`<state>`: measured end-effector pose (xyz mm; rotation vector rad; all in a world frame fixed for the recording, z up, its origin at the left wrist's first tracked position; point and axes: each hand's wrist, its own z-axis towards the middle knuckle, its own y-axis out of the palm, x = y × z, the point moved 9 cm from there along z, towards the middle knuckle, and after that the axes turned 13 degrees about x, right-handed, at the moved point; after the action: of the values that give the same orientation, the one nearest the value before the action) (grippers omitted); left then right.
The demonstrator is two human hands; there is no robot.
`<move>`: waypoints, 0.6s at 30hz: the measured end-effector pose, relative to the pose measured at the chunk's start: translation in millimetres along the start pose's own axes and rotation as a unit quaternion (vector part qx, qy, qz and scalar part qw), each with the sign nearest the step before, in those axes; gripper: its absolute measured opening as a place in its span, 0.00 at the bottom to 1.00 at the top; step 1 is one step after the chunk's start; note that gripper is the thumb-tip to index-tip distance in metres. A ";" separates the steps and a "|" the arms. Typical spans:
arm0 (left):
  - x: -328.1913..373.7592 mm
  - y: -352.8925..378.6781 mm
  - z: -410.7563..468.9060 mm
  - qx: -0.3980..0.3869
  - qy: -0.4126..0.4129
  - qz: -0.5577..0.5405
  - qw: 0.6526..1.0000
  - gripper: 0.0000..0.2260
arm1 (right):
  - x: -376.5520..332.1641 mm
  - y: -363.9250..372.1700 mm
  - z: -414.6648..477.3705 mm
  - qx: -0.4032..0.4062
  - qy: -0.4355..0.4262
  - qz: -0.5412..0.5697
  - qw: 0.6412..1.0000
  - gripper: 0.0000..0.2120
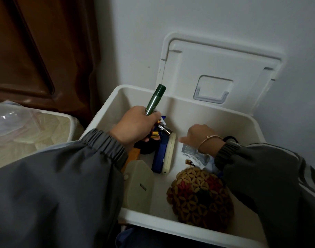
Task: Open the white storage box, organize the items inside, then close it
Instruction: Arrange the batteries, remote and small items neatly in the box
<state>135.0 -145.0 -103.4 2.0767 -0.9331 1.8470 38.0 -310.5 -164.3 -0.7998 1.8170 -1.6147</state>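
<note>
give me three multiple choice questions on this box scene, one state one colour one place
1. The lid of the box is: A) shut B) open, upright by the wall C) flat on the floor
2. The tube in the left hand is: A) red B) green C) white
3. The beaded ball lies: A) on the lid B) in the left hand C) in the box, near right corner
Answers: B, it stands up behind the box; B, its body is dark green; C, it sits inside by the near wall.

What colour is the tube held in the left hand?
The tube is dark green, cap included, gripped by the left hand; clearest in the head view.
</note>
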 end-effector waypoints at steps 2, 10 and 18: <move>-0.5 -0.2 0.9 0.003 0.004 0.007 1.000 0.10 | -4.7 18.6 -6.1 -0.082 0.037 0.125 0.988 0.26; -3.7 0.3 3.9 0.003 0.002 0.014 1.000 0.10 | -17.2 49.1 -16.4 -0.170 0.085 0.243 0.951 0.15; -5.3 -0.6 6.5 0.011 0.008 0.019 1.000 0.11 | -23.9 55.6 -20.6 -0.173 0.083 0.283 0.940 0.22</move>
<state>140.5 -146.5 -109.6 2.0670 -0.9586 1.8984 34.9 -274.0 -216.7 -0.2313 2.2262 -1.0303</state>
